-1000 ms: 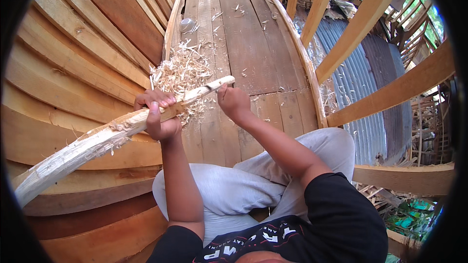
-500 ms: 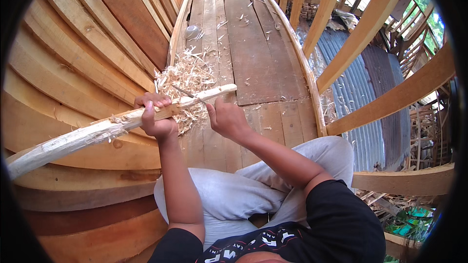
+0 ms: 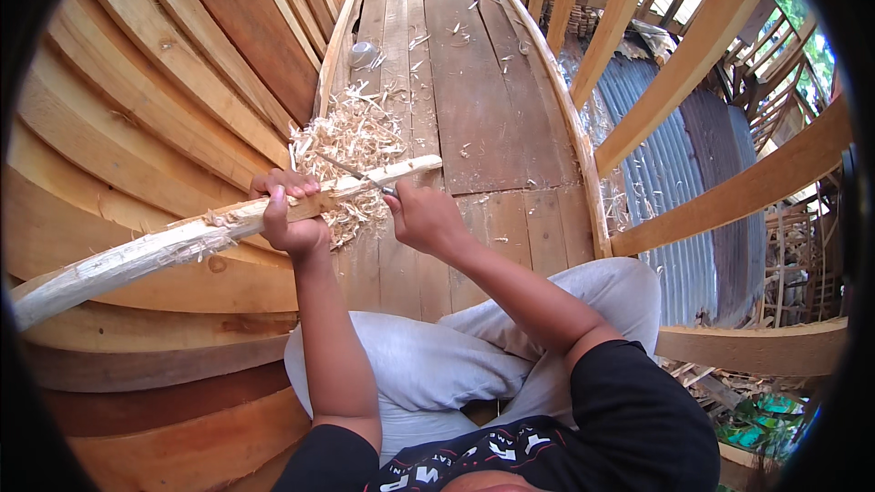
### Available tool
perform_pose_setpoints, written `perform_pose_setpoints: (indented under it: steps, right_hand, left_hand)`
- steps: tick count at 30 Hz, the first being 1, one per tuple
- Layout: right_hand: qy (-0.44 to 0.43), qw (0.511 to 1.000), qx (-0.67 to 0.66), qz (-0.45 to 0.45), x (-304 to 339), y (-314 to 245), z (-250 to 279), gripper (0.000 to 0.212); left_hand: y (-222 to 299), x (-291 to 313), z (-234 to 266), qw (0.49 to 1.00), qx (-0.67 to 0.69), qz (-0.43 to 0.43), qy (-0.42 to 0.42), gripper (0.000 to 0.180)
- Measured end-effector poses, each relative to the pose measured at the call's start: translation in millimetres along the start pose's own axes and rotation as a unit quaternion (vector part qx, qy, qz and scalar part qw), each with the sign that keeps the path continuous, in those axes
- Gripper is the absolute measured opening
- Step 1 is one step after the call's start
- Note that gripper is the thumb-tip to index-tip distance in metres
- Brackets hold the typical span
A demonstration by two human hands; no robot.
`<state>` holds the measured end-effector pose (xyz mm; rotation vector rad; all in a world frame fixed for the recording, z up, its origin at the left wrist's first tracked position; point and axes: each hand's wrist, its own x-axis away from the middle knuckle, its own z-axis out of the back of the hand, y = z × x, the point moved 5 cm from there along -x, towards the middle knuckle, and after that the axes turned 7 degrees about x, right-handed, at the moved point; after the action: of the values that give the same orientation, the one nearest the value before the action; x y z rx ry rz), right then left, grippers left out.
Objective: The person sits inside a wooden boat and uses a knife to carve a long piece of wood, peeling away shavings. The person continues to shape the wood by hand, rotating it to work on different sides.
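The left hand (image 3: 290,210) is closed around a long pale stick (image 3: 219,228), fingers curled over its top and thumb beneath; the stick runs through the fist, one end reaching up and to the right past the hand, the longer, thicker end stretching away to the left and down toward the picture's edge; frayed curls of wood stand up from the stick just left of the fist. The right hand (image 3: 427,219) is clenched on a knife (image 3: 357,173), just right of the left hand and slightly below the stick; the thin blade slants up and left from the fist and lies across the stick near its right end, seemingly touching the wood, though the contact is too fine to be sure of. Beyond both hands, just above the stick, lies a heap of shavings (image 3: 351,141) on the plank floor (image 3: 474,82); a small roll of tape (image 3: 363,54) lies further off, past the heap. To the left of the left hand rise curved planks (image 3: 137,109), overlapping; to the right of the right hand slanted ribs (image 3: 693,46) stand over corrugated metal sheeting (image 3: 674,128). Below the hands the person's knees, in light grey trousers (image 3: 428,364), are bent, the forearms passing over them.
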<state>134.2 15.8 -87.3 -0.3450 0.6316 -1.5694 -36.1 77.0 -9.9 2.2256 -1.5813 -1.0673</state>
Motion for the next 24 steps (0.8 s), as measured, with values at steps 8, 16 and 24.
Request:
perform_pose_setpoints:
  steps: [8,16,24]
  right_hand:
    - [-0.002,0.997,-0.031,-0.068,-8.5,27.7,-14.9,0.031]
    - [-0.003,0.998,-0.018,-0.056,-8.9,44.8,-33.4,0.033]
    - [-0.002,0.996,0.025,-0.084,-13.9,65.5,-36.2,0.031]
  left_hand:
    - [-2.0,-0.2,-1.9,0.999,-0.008,-0.002,-0.031,0.016]
    - [-4.5,2.8,0.8,1.0,0.0,-0.002,0.015,0.017]
    - [-2.3,1.2,5.4,1.0,-0.009,-0.005,-0.024,0.017]
